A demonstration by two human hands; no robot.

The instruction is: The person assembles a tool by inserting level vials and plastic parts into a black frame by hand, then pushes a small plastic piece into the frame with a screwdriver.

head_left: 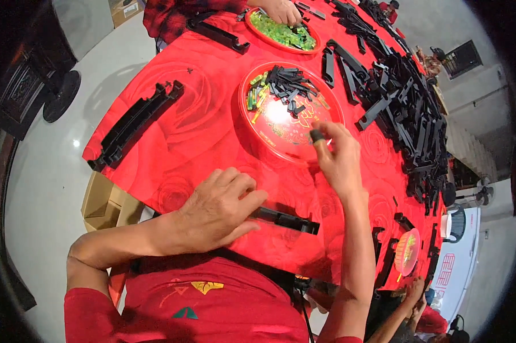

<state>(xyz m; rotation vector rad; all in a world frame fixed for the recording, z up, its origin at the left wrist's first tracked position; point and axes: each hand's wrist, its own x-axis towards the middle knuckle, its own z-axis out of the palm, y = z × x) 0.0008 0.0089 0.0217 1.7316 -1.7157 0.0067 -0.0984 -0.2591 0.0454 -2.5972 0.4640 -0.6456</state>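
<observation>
by the near edge of the red-covered surface [212, 114], left hand [221, 206] half open, palm down, thumb and forefinger apart around a long black part [289, 221]; left end of the part hidden beneath the hand, any grip impossible to tell. at the near right rim of the round red tray [269, 137], right hand [339, 151] motion-blurred, partly curled; at the fingertips, a small dark object [316, 135], too smeared to tell as pinched piece or finger cover. inside the tray, small black pieces [292, 83] beside yellow-green pieces [252, 98], glare washing out the middle. at the upper edge, another person's hand [284, 11], cut off by the frame, over a red bowl [286, 50]. to the right, piled black parts [407, 108], hard to separate. broad stretch of rose-patterned cloth left of the tray, reaching a second black part [135, 126] near the surface's left edge.
</observation>
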